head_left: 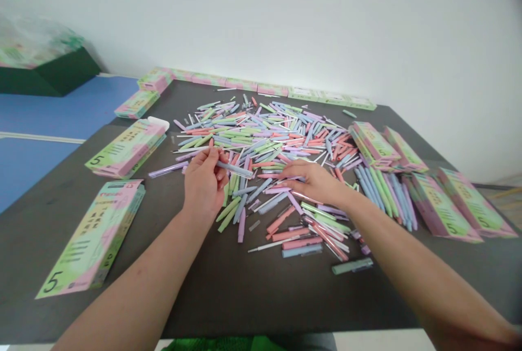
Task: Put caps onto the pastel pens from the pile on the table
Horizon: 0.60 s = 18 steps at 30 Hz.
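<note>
At frame ctr., the L hand pinches a blue pen near one end, prob. so the rest shows; the R hand touches the pen pile, can't tell if gripping. Boxes flank it L & R, prob. for elbow room.

Head camera: looks out from the person's head, above the near side of the table
Facing: forward and down across the table to the wall
Closest: left forearm and right forearm enter low at either side, with green cloth at the bottom edge between them
Mid-depth: left hand and right hand near the centre, at the pens
Left reach: takes in part of the blue surface
Coverage: one view holds both hands and the table's far edge
</note>
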{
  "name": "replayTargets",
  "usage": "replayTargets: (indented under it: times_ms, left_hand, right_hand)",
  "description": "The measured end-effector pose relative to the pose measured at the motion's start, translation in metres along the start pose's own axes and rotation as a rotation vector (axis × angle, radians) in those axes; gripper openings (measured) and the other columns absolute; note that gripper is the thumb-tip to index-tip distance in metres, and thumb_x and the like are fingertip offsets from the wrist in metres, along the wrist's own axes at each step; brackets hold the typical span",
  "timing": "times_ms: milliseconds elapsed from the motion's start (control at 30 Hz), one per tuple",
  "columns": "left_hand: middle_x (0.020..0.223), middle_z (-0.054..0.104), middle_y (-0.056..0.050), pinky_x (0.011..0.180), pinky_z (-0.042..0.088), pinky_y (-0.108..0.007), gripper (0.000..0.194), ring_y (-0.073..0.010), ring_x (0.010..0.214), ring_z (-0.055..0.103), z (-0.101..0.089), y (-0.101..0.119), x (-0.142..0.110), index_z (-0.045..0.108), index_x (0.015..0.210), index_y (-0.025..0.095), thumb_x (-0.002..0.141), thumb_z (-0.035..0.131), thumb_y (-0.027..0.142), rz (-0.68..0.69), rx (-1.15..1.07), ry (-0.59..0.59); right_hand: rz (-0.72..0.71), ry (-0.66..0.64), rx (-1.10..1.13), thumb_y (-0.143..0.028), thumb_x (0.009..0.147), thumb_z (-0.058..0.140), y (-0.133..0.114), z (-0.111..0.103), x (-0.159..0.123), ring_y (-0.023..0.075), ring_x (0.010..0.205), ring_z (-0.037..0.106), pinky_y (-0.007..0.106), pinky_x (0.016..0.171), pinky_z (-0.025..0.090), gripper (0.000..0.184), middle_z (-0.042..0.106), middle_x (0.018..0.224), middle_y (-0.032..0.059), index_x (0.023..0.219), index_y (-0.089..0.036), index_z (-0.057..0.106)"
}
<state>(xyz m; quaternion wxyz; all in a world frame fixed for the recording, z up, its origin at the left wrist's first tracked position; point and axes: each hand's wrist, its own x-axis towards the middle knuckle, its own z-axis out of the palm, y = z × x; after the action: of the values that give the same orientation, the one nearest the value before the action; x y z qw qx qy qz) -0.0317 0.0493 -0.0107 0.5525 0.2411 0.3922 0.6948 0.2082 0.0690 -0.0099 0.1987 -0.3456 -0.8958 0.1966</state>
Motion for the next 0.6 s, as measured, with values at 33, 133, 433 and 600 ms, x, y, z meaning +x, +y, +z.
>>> replayTargets:
  times_ms: [33, 133, 433, 600]
  left_hand:
    - [0.06, 0.055, 0.004, 0.027, 0.02, -0.013, 0.013, -0.0024, 0.032, 0.035, 0.0, 0.0, -0.001, 0.058, 0.071, 0.014, 0.083, 0.062, 0.016, -0.001, 0.004, -0.001]
    - [0.06, 0.056, 0.004, 0.027, 0.019, -0.014, 0.013, -0.0024, 0.032, 0.035, 0.002, 0.0, -0.003, 0.057, 0.07, 0.014, 0.083, 0.061, 0.014, -0.003, 0.018, -0.011]
    - [0.061, 0.056, 0.003, 0.028, 0.023, -0.013, 0.013, -0.0024, 0.035, 0.035, 0.002, -0.005, -0.007, 0.058, 0.069, 0.013, 0.081, 0.056, 0.009, -0.012, 0.1, -0.04]
    - [0.062, 0.056, 0.002, 0.027, 0.024, -0.013, 0.016, -0.0026, 0.035, 0.035, 0.001, -0.009, -0.007, 0.059, 0.067, 0.012, 0.082, 0.056, 0.01, -0.026, 0.138, -0.033]
  right_hand:
    - [0.044, 0.057, 0.013, -0.019, 0.088, 0.057, 0.001, -0.005, -0.004, 0.0209, 0.095, 0.065, 0.037, 0.09, 0.048, 0.019, 0.072, 0.097, 0.0082, 0.099, -0.018, 0.072]
    - [0.251, 0.249, 0.01, -0.021, 0.086, 0.056, 0.002, -0.021, -0.021, 0.0203, 0.086, 0.066, 0.033, 0.076, 0.05, 0.019, 0.073, 0.094, 0.0074, 0.095, -0.018, 0.073]
    - [0.63, 0.257, 0.142, -0.028, 0.078, 0.061, 0.007, -0.039, -0.07, 0.0128, 0.056, 0.056, 0.024, 0.051, 0.04, 0.018, 0.068, 0.069, 0.0019, 0.084, -0.016, 0.073]
    - [0.613, -0.003, 0.14, -0.024, 0.075, 0.063, 0.015, -0.041, -0.085, 0.0134, 0.057, 0.059, 0.023, 0.053, 0.042, 0.014, 0.068, 0.066, -0.0002, 0.082, -0.018, 0.073]
